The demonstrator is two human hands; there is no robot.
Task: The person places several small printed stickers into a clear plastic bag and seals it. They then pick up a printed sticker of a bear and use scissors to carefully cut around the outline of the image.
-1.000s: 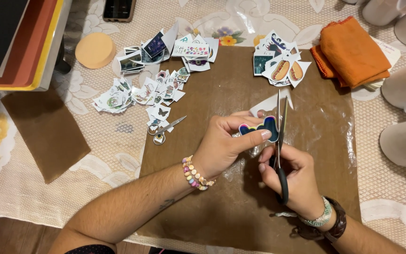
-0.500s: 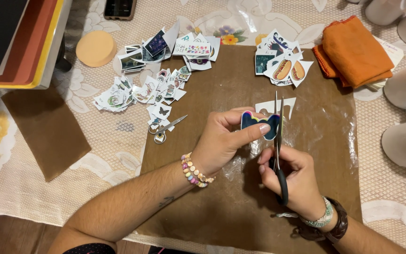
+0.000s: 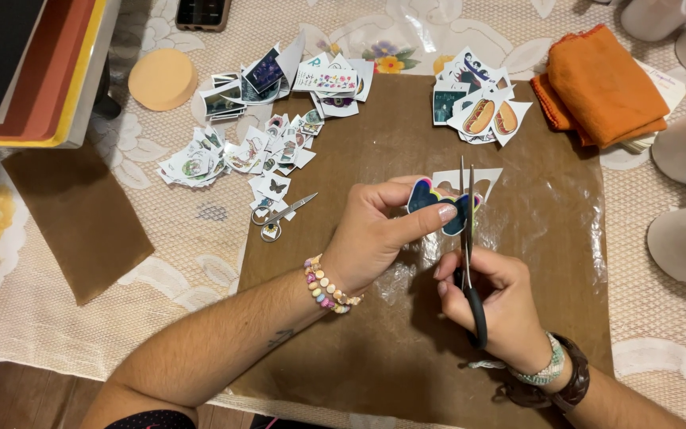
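My left hand [image 3: 379, 230] pinches a small dark blue sticker cut-out [image 3: 430, 199] between thumb and fingers, over the brown mat [image 3: 343, 349]. My right hand [image 3: 494, 306] grips black-handled scissors [image 3: 468, 238], blades pointing away from me and nearly shut against the cut-out's right edge. A white paper offcut [image 3: 486, 176] lies just behind the blades.
Piles of cut stickers [image 3: 279, 143] lie to the left and at the back [image 3: 478, 111]. Small silver scissors [image 3: 283, 213] rest at the mat's left edge. An orange cloth [image 3: 601, 91], a round orange sponge [image 3: 162, 78], a brown sheet [image 3: 73, 222] and stacked trays [image 3: 33, 71] surround them.
My left hand has raised and turned the cut-out slightly against the scissors. The blades have closed a little along its edge.
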